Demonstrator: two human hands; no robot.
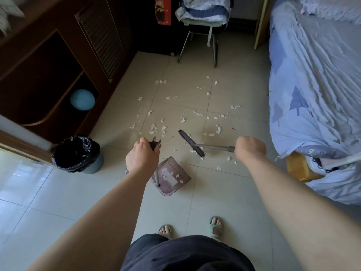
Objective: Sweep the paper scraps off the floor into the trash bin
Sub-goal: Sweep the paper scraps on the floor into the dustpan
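White paper scraps [156,128] lie scattered over the tiled floor ahead of me. My left hand [142,157] grips the upright handle of a mauve dustpan [170,178], which rests on the floor holding some scraps. My right hand [250,148] is closed on the metal handle of a broom [191,142], whose dark head sits on the floor just beyond the dustpan among the scraps. The trash bin [77,153], lined with a black bag, stands to the left of my left hand.
A dark wooden cabinet [58,61] with a blue ball [82,99] in its recess lines the left. A metal-legged chair [203,26] piled with cloth stands at the back. A bed with blue sheets [316,85] fills the right side. My sandalled feet [214,227] are below.
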